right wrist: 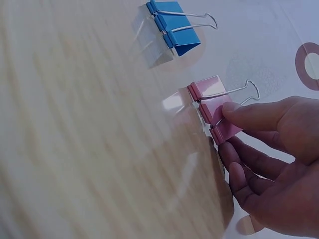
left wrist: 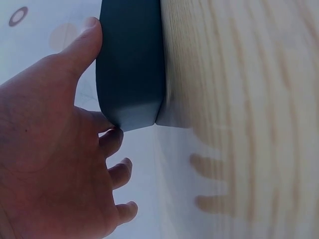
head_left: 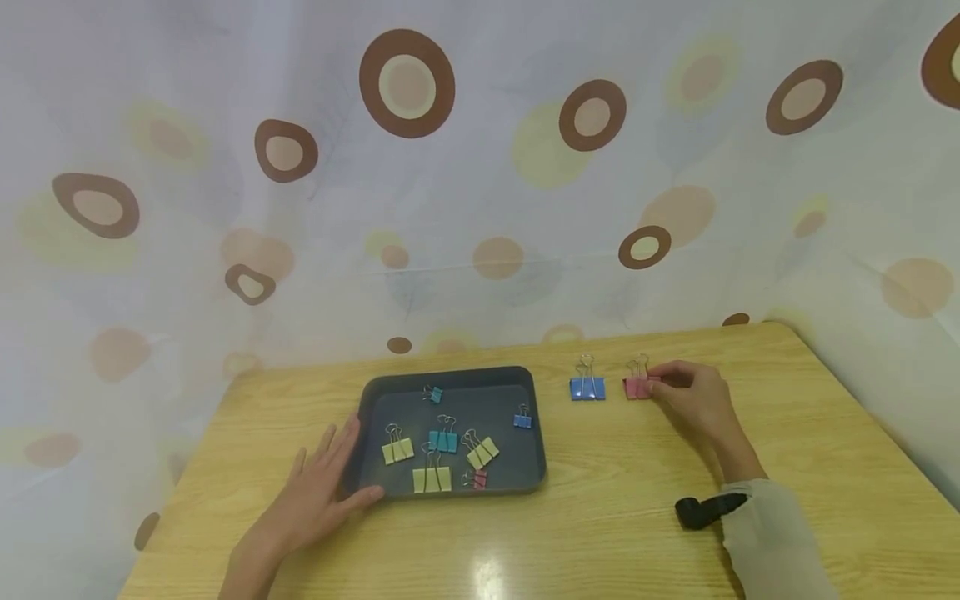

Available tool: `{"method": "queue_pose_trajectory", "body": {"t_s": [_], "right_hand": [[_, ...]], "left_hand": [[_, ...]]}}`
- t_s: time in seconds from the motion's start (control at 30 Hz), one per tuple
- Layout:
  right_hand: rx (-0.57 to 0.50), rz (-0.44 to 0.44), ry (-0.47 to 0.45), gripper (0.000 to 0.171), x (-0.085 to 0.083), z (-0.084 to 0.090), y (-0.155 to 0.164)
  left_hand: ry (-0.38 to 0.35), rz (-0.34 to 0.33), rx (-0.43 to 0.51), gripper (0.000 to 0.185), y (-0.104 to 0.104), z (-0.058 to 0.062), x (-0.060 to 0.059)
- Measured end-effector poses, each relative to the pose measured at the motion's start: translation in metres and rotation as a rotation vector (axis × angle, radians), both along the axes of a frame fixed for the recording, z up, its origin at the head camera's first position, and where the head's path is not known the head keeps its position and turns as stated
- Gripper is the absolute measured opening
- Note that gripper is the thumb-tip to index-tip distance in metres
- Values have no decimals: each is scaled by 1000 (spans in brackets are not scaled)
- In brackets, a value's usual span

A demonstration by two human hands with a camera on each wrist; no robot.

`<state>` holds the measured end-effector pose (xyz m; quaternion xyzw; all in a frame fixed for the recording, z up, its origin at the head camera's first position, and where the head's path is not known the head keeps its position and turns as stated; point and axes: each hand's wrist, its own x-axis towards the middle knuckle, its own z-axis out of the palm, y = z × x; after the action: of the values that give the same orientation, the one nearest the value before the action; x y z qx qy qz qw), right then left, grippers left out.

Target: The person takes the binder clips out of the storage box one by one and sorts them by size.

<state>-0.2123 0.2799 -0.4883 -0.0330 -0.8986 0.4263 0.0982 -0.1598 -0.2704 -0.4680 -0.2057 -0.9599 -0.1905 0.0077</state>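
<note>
While the right hand [head_left: 693,402] pinches the pink clip [head_left: 636,388] near the desk [head_left: 615,517]'s far edge, beside the blue clip [head_left: 587,388], it's early I reckon: two out, seven smaller-to-big clips [head_left: 432,480] left in the tray [head_left: 487,404], left hand [head_left: 315,492] loosely touching it.

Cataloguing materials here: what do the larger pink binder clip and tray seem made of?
Larger pink binder clip: probably painted metal, glossy with pale sheen; its wire handles: bare-looking silvery metal.
Tray: likely plastic, matte-looking, with smooth rounded corners.

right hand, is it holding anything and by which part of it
The right hand pinches the pink binder clip by the end farther from the blue clip.
</note>
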Motion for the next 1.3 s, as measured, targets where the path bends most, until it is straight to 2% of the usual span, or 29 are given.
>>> {"method": "queue_pose_trajectory", "body": {"t_s": [0.27, 0.33, 0.47, 0.63, 0.73, 0.9, 1.13, 1.3], "right_hand": [[3, 16, -14, 34, -2, 3, -1], [-27, 16, -38, 39, -2, 6, -1], [-122, 14, -17, 48, 2, 12, 4], [-285, 21, 80, 36, 6, 29, 9], [-319, 63, 125, 27, 8, 41, 5], [-304, 150, 173, 30, 13, 59, -9], [-251, 202, 188, 28, 26, 76, -31], [-229, 323, 179, 22, 34, 81, -59]], "left_hand": [[32, -12, 25, 96, -3, -2, 2], [34, -10, 28, 96, -4, -1, 3], [18, 0, 17, 97, -3, 3, 4], [3, 3, 12, 97, 0, 2, 4], [-3, 3, 6, 97, 2, 3, 2], [-2, -3, 8, 99, 6, 7, 0], [20, -35, 6, 98, 11, 7, -3], [-25, -30, -11, 100, 15, 9, -3]]}}
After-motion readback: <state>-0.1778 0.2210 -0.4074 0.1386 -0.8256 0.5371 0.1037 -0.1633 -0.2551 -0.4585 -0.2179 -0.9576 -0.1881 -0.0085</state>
